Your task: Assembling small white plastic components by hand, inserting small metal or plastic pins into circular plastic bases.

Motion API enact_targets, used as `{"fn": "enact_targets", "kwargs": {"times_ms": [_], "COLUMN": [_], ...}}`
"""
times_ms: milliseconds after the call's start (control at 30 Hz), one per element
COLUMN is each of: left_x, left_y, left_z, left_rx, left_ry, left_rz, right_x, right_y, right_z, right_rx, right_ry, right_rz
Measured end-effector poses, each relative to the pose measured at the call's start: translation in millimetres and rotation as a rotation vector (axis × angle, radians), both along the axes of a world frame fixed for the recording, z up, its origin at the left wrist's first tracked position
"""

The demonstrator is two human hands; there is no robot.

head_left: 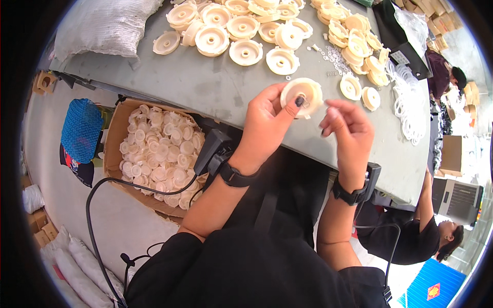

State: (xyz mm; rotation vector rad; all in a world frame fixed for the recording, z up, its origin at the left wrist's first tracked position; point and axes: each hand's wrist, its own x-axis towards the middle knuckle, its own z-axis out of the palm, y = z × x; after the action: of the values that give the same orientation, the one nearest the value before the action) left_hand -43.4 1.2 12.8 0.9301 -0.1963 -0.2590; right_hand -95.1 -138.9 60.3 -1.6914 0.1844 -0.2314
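Note:
My left hand (267, 120) holds a cream plastic disc (303, 95) upright above the grey table (205, 82), thumb pressed on its face near the centre hole. My right hand (346, 133) hovers just right of the disc, fingers curled, its fingertips close to the disc's edge; whether they pinch a small ring I cannot tell. Both wrists wear black straps with cables. More cream discs (241, 31) lie piled at the far side of the table. Small white rings (336, 59) lie scattered beyond the held disc.
A cardboard box (115, 133) full of cream discs stands on the floor at my left, beside a blue mesh stool (81, 129). A white sack (102, 23) rests on the table's far left. White loops (411, 108) lie right. Another person (426, 231) sits lower right, one more (447, 77) upper right.

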Motion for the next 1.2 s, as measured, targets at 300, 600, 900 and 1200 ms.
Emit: {"fn": "enact_targets", "kwargs": {"times_ms": [300,600,900,1200], "left_x": [17,18,14,7], "left_y": [4,5,2,2], "left_z": [-9,-10,-10,-6], "left_rx": [-0.059,-0.1,-0.042,0.036], "left_ry": [-0.027,-0.017,-0.086,-0.148], "left_rz": [0.091,0.133,0.18,0.195], "right_x": [136,126,27,26], "right_y": [-55,-40,18,23], "right_z": [-26,-9,-9,-22], "right_rx": [-0.735,-0.316,0.295,0.331], "right_ry": [-0.003,-0.05,-0.106,-0.107], "right_rz": [-0.028,-0.042,0.233,0.178]}}
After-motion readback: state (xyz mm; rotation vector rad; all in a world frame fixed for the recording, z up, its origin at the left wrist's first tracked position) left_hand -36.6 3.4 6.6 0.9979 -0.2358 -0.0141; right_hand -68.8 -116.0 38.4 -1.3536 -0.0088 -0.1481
